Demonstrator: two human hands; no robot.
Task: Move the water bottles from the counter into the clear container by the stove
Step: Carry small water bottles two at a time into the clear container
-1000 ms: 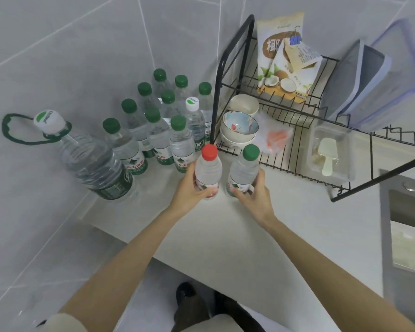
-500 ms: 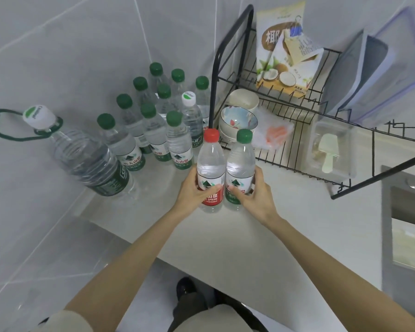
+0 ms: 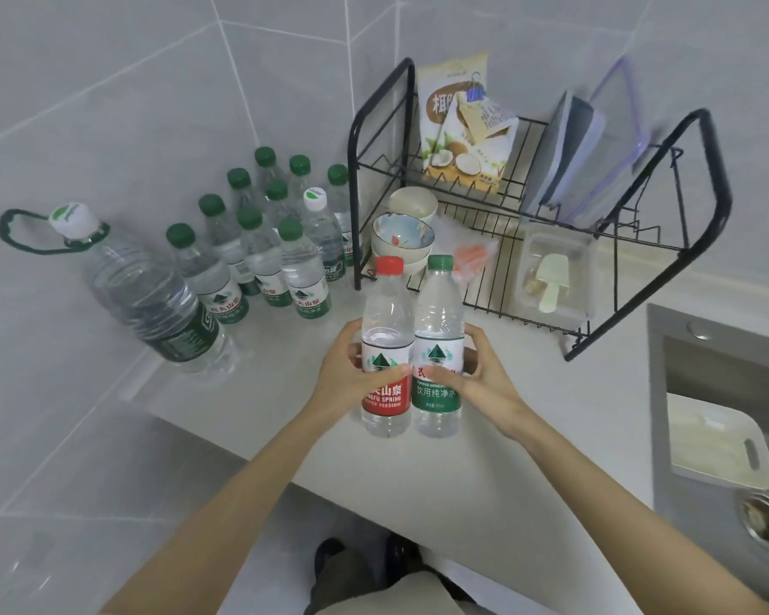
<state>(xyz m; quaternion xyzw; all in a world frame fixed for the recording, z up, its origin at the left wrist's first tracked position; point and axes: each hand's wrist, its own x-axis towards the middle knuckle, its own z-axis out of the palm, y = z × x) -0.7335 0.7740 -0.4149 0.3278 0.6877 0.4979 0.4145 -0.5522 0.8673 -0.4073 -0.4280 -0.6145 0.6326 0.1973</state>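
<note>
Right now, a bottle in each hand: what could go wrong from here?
1. Slip: the left hand grips the red-capped bottle and the right hand the green-capped bottle around smooth labels only; either could slide out.
2. Knock: the dish rack and its stacked bowls sit just behind the bottles; a swing might hit them.
3. The clear container is out of view, so the carry probably needs a turn with both hands full.

I see grey tiled walls [image 3: 107, 104] meeting above a pale counter [image 3: 249, 415], a black dish rack [image 3: 352, 170], and a steel sink [image 3: 706, 366].
</note>
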